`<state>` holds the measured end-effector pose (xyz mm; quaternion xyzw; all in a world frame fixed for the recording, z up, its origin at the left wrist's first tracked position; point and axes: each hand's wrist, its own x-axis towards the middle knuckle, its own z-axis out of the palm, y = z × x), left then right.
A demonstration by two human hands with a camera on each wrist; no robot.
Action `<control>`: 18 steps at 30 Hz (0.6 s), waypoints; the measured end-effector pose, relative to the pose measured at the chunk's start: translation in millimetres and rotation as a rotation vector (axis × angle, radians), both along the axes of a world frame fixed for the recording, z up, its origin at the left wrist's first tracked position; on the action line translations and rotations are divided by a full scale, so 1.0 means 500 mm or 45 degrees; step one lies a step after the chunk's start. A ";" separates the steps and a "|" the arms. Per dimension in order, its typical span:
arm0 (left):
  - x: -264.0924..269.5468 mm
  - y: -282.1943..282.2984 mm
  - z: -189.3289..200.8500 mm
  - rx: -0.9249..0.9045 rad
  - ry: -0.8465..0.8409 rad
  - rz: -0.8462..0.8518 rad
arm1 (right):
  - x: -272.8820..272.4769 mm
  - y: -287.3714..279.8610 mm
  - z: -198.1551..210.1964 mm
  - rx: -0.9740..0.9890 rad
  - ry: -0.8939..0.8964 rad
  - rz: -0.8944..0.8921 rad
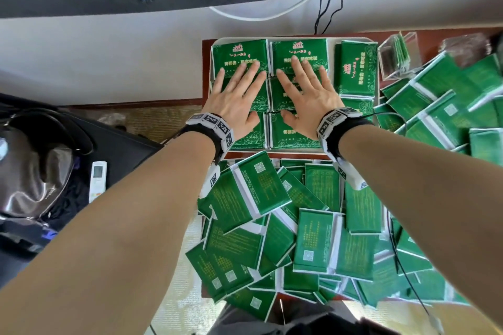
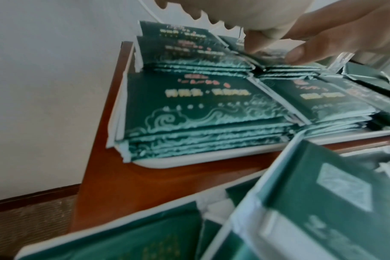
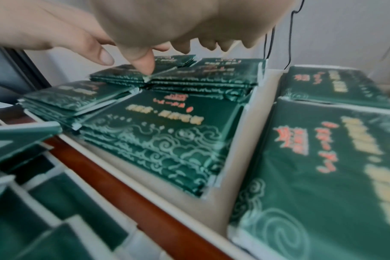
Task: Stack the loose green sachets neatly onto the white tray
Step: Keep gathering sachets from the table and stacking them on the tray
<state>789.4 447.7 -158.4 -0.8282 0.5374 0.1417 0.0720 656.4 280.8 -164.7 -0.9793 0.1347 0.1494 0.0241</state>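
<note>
A white tray (image 1: 331,47) sits at the back of the red-brown table and holds tidy stacks of green sachets (image 1: 239,56) in rows. My left hand (image 1: 236,98) lies flat, fingers spread, on the left column of stacks. Beside it, my right hand (image 1: 306,95) presses flat on the middle column. The left wrist view shows the layered stacks (image 2: 200,98) on the tray rim (image 2: 167,161). In the right wrist view my thumb (image 3: 142,63) touches a stack's corner inside the tray wall (image 3: 241,149). A loose heap of sachets (image 1: 285,226) covers the table in front and to the right.
A clear plastic box (image 1: 397,54) with a few sachets stands at the back right. Black cables (image 1: 326,11) hang down the wall behind the tray. The table's left edge (image 1: 204,71) drops beside the tray. A remote (image 1: 97,179) and a metal kettle (image 1: 32,171) lie lower left.
</note>
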 end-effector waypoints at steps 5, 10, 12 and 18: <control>-0.057 -0.025 0.085 -0.002 -0.001 -0.044 | -0.052 0.001 0.100 0.022 0.023 -0.120; -0.175 -0.117 0.182 -0.049 0.053 -0.147 | -0.173 -0.027 0.219 0.055 -0.040 -0.368; -0.236 -0.157 0.215 -0.101 0.050 -0.218 | -0.245 -0.042 0.260 0.056 -0.054 -0.477; -0.446 -0.251 0.296 -0.160 -0.045 -0.395 | -0.517 -0.108 0.342 0.008 -0.097 -0.765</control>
